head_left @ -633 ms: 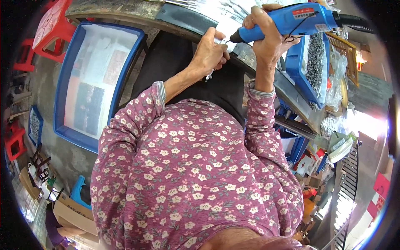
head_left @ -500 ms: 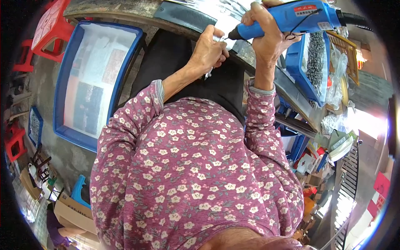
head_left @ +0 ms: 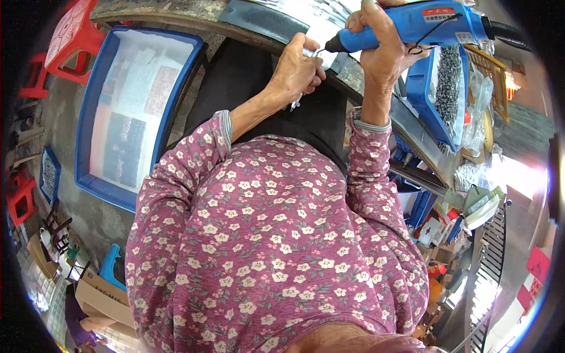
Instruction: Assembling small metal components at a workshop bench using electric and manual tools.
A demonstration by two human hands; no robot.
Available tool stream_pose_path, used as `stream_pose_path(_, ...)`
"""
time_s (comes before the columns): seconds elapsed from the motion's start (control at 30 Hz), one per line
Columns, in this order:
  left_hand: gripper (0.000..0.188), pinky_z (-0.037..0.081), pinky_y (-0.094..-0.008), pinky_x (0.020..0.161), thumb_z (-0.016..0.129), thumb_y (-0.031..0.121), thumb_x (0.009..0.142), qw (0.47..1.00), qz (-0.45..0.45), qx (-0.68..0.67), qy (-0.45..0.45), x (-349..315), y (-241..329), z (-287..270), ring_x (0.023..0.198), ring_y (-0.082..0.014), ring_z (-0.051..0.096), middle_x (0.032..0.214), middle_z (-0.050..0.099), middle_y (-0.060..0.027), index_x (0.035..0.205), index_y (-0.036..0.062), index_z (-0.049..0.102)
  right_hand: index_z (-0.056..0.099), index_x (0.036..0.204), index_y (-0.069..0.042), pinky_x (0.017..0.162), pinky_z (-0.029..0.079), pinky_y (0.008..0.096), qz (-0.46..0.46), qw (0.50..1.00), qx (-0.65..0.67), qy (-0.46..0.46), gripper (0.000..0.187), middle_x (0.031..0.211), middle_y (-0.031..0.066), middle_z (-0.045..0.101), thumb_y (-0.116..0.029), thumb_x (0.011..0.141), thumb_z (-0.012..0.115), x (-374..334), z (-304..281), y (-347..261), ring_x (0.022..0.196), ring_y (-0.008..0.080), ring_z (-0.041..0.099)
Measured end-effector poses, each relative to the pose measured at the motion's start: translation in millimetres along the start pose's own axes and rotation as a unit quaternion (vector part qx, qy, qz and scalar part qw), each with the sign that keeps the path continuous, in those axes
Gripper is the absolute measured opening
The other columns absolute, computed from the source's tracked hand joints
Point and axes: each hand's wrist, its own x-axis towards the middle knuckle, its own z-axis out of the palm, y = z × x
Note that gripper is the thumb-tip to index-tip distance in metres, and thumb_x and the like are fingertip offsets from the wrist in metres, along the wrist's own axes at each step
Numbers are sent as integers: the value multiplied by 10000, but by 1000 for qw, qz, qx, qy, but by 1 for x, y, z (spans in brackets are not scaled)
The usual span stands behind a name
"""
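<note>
My right hand (head_left: 385, 56) is wrapped round a blue electric screwdriver (head_left: 415, 26), held nearly level with its black nose pointing left. A dark cable leaves its far right end. Just left of the nose, my left hand (head_left: 294, 70) pinches a small silvery metal part. One end of this metal part (head_left: 295, 105) hangs out below the fingers, and a thin bit shows between the fingertips and the screwdriver's nose. Most of the part is covered by my fingers, so its kind cannot be made out. Both hands are over the near edge of the workbench.
The worn workbench (head_left: 170, 8) runs along the top, with a dark grey bar (head_left: 259, 22) on its edge. At the left stands a large blue-rimmed tray (head_left: 82, 117); a blue bin (head_left: 419, 79) of small metal pieces is at the right. Red stools (head_left: 73, 35) stand far left.
The screwdriver and my right hand have shifted slightly to the right. My left hand stays nearly in place, still pinching the metal part.
</note>
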Motion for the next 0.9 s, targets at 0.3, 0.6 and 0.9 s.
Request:
stream_pose_path(0.3,193,372,-227,374,464,47,850,1000,4,5,-14,1,-2,0,479,-103,482,630,524,-85,1013,23,365,529,824,22,443,433,249,0,982,-187,18,234,579,69,549,-119,702,671,-4,3,-19,456,138,528)
stream_pose_path(0.6,187,369,-225,368,464,39,849,1000,7,6,-2,-1,3,-3,478,-100,482,629,525,-80,1006,25,364,529,815,13,440,425,244,-8,985,-174,0,206,574,62,546,-97,706,665,-4,4,-9,453,129,519)
stream_pose_path(0.9,179,356,-229,370,445,6,833,1000,5,-1,3,1,-3,-1,472,-101,462,635,528,-90,997,23,375,524,779,19,442,402,224,-10,983,-184,18,167,539,34,520,-54,699,651,-3,5,-6,461,103,505)
